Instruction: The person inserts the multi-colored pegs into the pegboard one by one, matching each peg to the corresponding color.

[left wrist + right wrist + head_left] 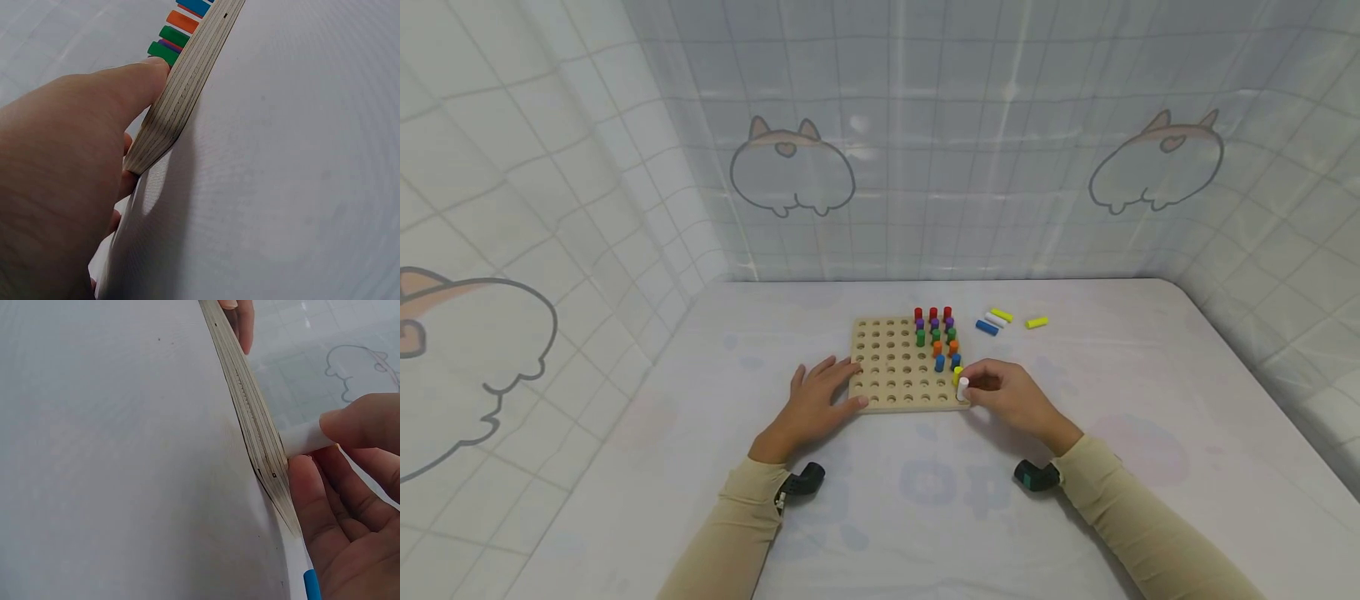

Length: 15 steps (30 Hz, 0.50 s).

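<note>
The right hand point(1011, 398) pinches a white peg point(963, 387) between thumb and fingers point(359, 422) at the near right corner of the pegboard point(895, 367). In the right wrist view the peg's end meets the board right at that corner. The left hand point(816, 402) lies flat with straight fingers on the board's near left corner, thumb against the near edge, holding it down on the tabletop point(1150, 400).

Red, purple, green, orange, blue and yellow pegs point(936, 333) stand upright in the right columns, from the far edge toward the near one. A yellow peg point(957, 374) stands just beyond the white one. Loose pegs point(1000, 320), blue, white and yellow, lie on the tabletop to the far right of the board.

To seat the peg well, I would keep it upright over the corner hole, press straight down rather than at a slant, and keep the left hand firm so the board does not slide. The pinch should stay high on the peg, clear of the yellow neighbour
</note>
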{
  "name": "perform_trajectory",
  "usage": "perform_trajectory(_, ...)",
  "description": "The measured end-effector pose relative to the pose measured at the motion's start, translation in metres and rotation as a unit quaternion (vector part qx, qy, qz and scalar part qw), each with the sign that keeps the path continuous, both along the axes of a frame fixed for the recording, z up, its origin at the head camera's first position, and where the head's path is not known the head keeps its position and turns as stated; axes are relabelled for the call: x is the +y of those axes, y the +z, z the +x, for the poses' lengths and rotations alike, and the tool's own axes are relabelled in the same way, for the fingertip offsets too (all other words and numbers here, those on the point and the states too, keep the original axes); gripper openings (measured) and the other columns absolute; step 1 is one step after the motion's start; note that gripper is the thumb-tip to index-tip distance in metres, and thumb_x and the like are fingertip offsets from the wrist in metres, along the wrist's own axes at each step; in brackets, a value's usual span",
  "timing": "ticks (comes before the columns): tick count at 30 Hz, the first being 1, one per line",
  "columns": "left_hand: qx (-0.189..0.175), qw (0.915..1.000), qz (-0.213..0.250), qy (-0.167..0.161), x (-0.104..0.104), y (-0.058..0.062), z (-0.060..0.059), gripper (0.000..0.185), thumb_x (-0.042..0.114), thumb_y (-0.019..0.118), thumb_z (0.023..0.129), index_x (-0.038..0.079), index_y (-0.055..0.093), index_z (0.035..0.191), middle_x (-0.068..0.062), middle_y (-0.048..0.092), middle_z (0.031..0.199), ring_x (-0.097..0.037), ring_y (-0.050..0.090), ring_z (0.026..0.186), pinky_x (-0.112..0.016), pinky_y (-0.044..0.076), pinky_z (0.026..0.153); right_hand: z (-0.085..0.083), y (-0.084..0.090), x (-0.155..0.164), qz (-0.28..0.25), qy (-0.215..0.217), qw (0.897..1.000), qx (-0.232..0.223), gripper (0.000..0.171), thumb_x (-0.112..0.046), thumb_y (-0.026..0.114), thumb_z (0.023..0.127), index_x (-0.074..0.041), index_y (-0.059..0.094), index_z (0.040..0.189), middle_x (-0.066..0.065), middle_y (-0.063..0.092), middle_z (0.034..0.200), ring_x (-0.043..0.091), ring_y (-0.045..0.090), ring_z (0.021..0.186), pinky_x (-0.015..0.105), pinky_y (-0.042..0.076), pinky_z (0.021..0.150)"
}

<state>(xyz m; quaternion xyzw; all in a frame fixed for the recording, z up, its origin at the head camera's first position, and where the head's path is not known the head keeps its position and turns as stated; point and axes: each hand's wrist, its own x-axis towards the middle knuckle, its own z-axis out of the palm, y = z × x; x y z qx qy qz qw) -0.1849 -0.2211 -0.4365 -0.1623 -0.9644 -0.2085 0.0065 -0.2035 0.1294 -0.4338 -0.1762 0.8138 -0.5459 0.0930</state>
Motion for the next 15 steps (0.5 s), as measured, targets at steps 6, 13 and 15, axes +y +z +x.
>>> perform_trajectory(6, 0.003, 1.0, -0.001, 0.001, -0.0005, -0.001, -0.0001, 0.069, 0.056, 0.056, 0.096, 0.018, 0.045, 0.153, -0.003, 0.039, 0.158, -0.031, 0.024, 0.149, -0.067, 0.001, 0.115, 0.0005, -0.0001, -0.0009, 0.002, 0.003, 1.0, -0.004, 0.02, -0.015, 0.074, 0.092, -0.01, 0.07, 0.112, 0.005, 0.069, 0.108, 0.023, 0.064, 0.1, 0.034, 0.056, 0.085)
perform_trajectory(13, -0.001, 1.0, 0.001, 0.0, -0.0001, 0.0002, 0.0001, 0.069, 0.056, 0.057, 0.097, 0.018, 0.045, 0.153, -0.003, 0.039, 0.158, -0.031, 0.023, 0.149, -0.067, 0.0, 0.115, 0.0009, 0.0006, -0.001, 0.002, 0.0, 1.0, 0.003, 0.02, -0.015, 0.074, 0.092, -0.011, 0.07, 0.111, 0.004, 0.069, 0.106, 0.023, 0.064, 0.097, 0.035, 0.055, 0.084)
perform_trajectory(15, 0.0, 1.0, -0.001, 0.0, -0.0003, 0.0, 0.0001, 0.069, 0.056, 0.057, 0.097, 0.018, 0.045, 0.153, -0.003, 0.039, 0.158, -0.031, 0.023, 0.149, -0.067, 0.001, 0.115, 0.0008, 0.0006, -0.0013, 0.003, -0.003, 1.0, 0.006, 0.02, -0.015, 0.074, 0.092, -0.011, 0.07, 0.111, 0.004, 0.069, 0.106, 0.023, 0.064, 0.097, 0.035, 0.056, 0.083)
